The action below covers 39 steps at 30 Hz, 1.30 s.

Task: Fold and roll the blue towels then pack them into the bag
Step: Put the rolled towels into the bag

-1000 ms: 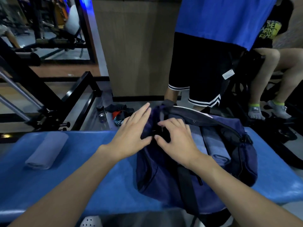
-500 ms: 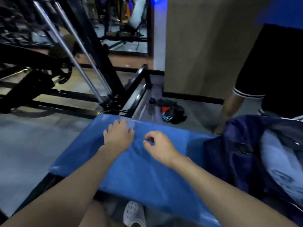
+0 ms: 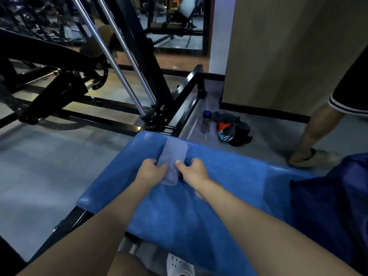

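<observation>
Head view: held one rolled blue towel (image 3: 175, 156) between left hand (image 3: 152, 172) and right hand (image 3: 194, 173), fingers curled round its near half from either side; lay along the blue bench (image 3: 229, 176), long axis pointing straight away from the body, far end jutting past the knuckles; could not tell whether lifted or resting; sat midway between both hands; found the dark bag (image 3: 328, 196) well apart to the right, so judged the right hand nearer for the carry; counted one towel, one bag, two hands.
</observation>
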Each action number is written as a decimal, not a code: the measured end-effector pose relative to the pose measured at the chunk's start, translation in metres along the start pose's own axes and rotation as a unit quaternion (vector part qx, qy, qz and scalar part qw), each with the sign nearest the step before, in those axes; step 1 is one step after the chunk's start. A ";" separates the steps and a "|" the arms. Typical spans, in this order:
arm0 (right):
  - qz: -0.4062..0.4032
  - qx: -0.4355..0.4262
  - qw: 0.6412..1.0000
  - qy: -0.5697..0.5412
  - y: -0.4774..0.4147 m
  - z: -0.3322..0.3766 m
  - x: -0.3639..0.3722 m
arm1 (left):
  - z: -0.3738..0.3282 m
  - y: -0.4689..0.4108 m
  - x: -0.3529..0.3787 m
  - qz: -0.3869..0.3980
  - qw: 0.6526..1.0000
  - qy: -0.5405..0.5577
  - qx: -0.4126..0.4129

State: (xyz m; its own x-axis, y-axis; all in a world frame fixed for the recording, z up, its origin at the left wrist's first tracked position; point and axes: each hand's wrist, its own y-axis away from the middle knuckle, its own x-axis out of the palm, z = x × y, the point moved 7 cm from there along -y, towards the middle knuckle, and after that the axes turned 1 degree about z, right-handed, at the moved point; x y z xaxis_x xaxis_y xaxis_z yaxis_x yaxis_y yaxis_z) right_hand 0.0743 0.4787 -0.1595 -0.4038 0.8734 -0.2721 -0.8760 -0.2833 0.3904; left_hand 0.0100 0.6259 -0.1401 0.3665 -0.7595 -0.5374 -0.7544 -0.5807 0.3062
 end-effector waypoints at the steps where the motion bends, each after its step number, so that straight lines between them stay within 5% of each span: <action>1: -0.013 0.012 1.000 -0.025 -0.005 -0.004 -0.001 | 0.002 0.001 0.004 0.017 1.000 0.022 0.002; 7: 0.001 0.057 0.986 -0.154 -0.001 -0.013 -0.011 | -0.002 0.025 0.022 0.154 0.982 0.114 0.009; 16: -0.036 -0.093 0.979 -0.179 0.094 0.023 -0.111 | -0.082 0.097 0.044 0.219 0.942 0.226 0.119; 22: -0.055 -0.154 0.964 -0.208 0.180 0.021 -0.195 | -0.151 0.177 0.089 0.314 0.903 0.203 0.213; 29: -0.117 -0.217 0.951 -0.188 0.265 -0.006 -0.300 | -0.213 0.266 0.153 0.336 0.872 0.205 0.292; 33: -0.234 -0.238 0.939 -0.076 0.305 -0.041 -0.374 | -0.236 0.304 0.192 0.327 0.868 0.198 0.316; 35: -0.292 -0.233 0.925 0.065 0.318 -0.066 -0.410 | -0.242 0.319 0.213 0.325 0.871 0.185 0.320; 39: -0.367 -0.171 0.841 0.360 0.331 -0.105 -0.463 | -0.241 0.344 0.261 0.359 0.872 0.108 0.313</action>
State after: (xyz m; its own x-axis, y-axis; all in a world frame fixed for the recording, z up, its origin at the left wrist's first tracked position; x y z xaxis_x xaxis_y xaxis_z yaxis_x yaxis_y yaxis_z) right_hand -0.0563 -0.0606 0.0031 0.3315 0.4318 -0.8389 -0.9338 0.0230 -0.3572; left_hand -0.0223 0.1576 0.0144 -0.2802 -0.9384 -0.2024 -0.9566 0.2906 -0.0229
